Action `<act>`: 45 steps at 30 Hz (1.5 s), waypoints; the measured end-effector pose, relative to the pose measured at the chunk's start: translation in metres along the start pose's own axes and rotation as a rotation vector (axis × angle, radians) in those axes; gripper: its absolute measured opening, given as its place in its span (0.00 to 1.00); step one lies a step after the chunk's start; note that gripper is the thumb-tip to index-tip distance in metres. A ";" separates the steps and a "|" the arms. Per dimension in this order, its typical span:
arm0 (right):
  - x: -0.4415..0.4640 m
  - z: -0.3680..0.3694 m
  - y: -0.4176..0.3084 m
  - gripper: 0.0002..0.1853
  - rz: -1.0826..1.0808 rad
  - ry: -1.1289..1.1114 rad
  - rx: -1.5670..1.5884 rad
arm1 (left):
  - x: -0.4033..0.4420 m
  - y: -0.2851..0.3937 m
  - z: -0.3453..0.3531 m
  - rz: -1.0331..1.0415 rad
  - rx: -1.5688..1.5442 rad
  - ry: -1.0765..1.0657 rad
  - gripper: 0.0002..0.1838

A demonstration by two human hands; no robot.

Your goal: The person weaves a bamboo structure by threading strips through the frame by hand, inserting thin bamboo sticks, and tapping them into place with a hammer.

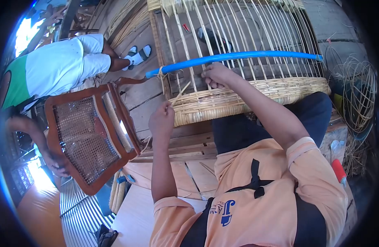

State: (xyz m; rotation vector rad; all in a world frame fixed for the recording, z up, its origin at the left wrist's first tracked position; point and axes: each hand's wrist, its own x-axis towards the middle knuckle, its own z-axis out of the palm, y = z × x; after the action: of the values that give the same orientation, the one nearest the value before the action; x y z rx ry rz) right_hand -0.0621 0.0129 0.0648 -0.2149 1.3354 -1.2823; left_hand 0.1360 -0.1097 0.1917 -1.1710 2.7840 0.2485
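A wide panel of upright canes with a woven band [247,96] along its near edge lies across my lap. Over the canes runs a blue pipe [239,55], with a strip tied round its left end. My left hand [161,119] is closed at the left end of the woven band, pinching a pale cane strip [182,92] that slants up to the right. Just below the blue pipe, my right hand [218,75] is over the canes with its fingers curled together; what they hold, if anything, is hidden.
At the left, a co-worker [53,68] bends beside a brown wooden chair frame with a mesh panel [88,138]. Coiled cane strips [358,96] hang at the right. A red-handled tool [338,171] lies beside my right side, on the wooden bench.
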 end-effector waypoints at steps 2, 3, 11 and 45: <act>0.010 0.006 -0.009 0.12 0.037 0.023 0.008 | 0.011 -0.002 0.003 -0.001 -0.078 -0.043 0.14; 0.014 0.011 -0.014 0.12 0.020 -0.031 -0.248 | 0.017 -0.004 0.003 -0.011 -0.148 -0.084 0.15; 0.004 0.018 -0.017 0.13 -0.236 -0.070 -0.830 | 0.027 0.009 -0.007 0.009 -0.028 -0.217 0.16; 0.008 -0.054 -0.001 0.12 0.017 0.018 -0.591 | 0.054 0.113 0.082 0.188 0.121 -0.182 0.14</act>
State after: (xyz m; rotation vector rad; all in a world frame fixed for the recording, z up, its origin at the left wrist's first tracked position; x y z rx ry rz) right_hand -0.1077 0.0348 0.0437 -0.5992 1.7022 -0.8467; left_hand 0.0208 -0.0540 0.1148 -0.8180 2.7057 0.1891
